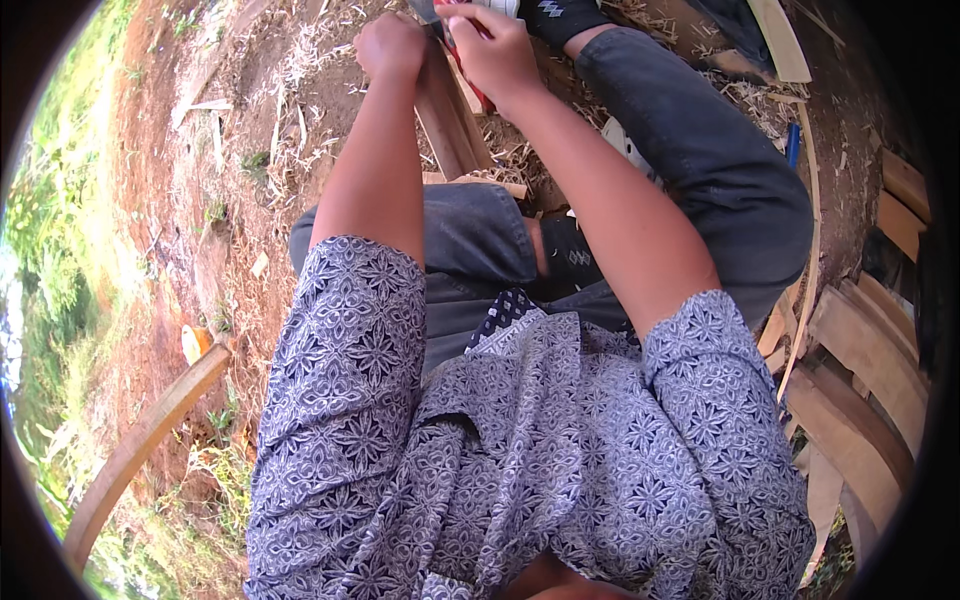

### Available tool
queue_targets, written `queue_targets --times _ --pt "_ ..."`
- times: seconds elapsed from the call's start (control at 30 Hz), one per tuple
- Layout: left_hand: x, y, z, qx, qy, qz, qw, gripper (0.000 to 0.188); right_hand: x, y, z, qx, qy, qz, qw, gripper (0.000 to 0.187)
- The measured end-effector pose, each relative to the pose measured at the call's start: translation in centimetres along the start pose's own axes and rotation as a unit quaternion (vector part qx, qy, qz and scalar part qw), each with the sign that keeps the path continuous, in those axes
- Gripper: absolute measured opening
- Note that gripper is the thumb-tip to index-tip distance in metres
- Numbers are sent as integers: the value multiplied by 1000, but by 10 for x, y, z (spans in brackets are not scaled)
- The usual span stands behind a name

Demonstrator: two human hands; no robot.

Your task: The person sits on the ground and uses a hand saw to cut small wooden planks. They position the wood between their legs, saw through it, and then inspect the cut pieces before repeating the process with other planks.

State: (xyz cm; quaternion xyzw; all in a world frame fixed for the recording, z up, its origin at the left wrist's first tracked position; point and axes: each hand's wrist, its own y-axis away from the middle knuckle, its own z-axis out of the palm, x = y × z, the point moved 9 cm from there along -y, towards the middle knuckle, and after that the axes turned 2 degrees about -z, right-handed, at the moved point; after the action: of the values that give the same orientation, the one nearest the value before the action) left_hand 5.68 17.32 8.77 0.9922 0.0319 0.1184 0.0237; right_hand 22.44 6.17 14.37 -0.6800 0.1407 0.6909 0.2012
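Observation:
At the top of the head view, my left hand [392, 46] is closed against the upper end of a brown piece of wood [445, 115]. Its fingertips are hidden from me. Close beside it on the right, my right hand [492, 52] is closed around a slim red tool [452, 42], whose kind I cannot make out. The wood slants down between my forearms toward my bent leg, its lower end near a short pale strip of wood [495, 186]. Where tool and wood meet is cut off by the picture's upper edge.
Wood shavings [320, 60] litter the brown dirt around my hands. Stacked boards [850, 420] stand at the right, beside a long thin strip [812, 200] and a blue object [793, 146]. A curved-looking wooden beam [150, 445] lies at the left, near grass.

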Motion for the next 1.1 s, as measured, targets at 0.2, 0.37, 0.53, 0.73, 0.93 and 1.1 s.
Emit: queue_targets --times 0.2,0.37,0.53,0.73,0.93,1.1 --pt "-16 -10 4 9 -12 17 1000 48 -61 122 -74 -96 -66 55 992 22" --pt "6 3 -20 34 52 23 998 38 -84 176 -132 -98 -133 236 957 23" --pt "4 5 -21 27 50 7 998 40 -67 135 -77 -98 -42 77 991 23" --pt "2 -11 9 -22 -13 40 999 49 -2 26 -8 -43 -53 13 998 23" --pt "-20 -13 12 -11 -9 0 1000 50 -47 118 -67 -91 -79 75 990 22" --pt "10 2 -21 31 50 15 998 43 -89 185 -131 -78 -141 234 959 24"
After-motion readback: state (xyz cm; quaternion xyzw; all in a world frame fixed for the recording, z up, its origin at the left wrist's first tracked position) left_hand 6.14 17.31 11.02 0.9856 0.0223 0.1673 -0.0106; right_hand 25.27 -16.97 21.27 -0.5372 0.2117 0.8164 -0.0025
